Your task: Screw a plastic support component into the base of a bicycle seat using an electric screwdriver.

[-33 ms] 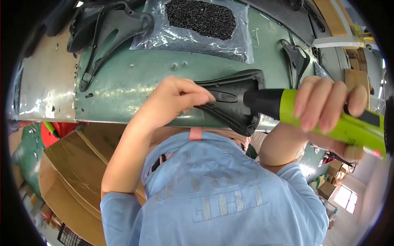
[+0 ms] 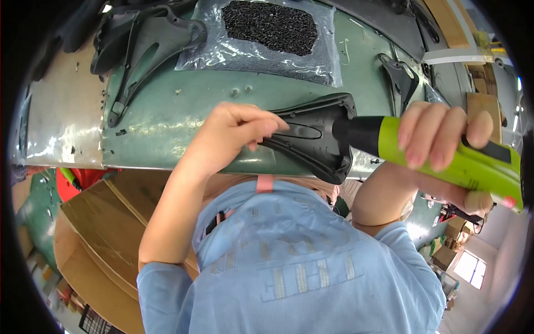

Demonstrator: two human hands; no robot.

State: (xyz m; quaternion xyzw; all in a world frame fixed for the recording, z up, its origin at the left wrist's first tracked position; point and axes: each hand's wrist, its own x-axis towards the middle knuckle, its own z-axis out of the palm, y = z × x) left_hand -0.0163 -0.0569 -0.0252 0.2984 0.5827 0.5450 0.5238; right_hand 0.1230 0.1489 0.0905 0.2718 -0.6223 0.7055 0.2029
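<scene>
My right hand [image 2: 439,147] is wrapped round a lime-green and black power screwdriver [image 2: 486,167]. The tool lies level, its black nose pointing left over the wide end of a black moulded plastic part [image 2: 311,146]. Its tip is hidden, so I cannot tell whether it touches the part. At the narrow left end of that part, my left hand [image 2: 242,133] is closed with thumb and forefinger together. Its fingers cover what they grip there; the part's end goes in under them. The part rests at the near edge of the green table [image 2: 172,117].
A clear plastic bag [image 2: 267,64] of small black screws lies open at the back. More black plastic parts [image 2: 150,55] are piled at the far left, and another part [image 2: 400,80] lies at the far right. A cardboard box [image 2: 105,222] stands below the table at left.
The screwdriver's nose has shifted slightly right along the part. My left hand has moved a little left, with its fingertips drawn back from the part's middle.
</scene>
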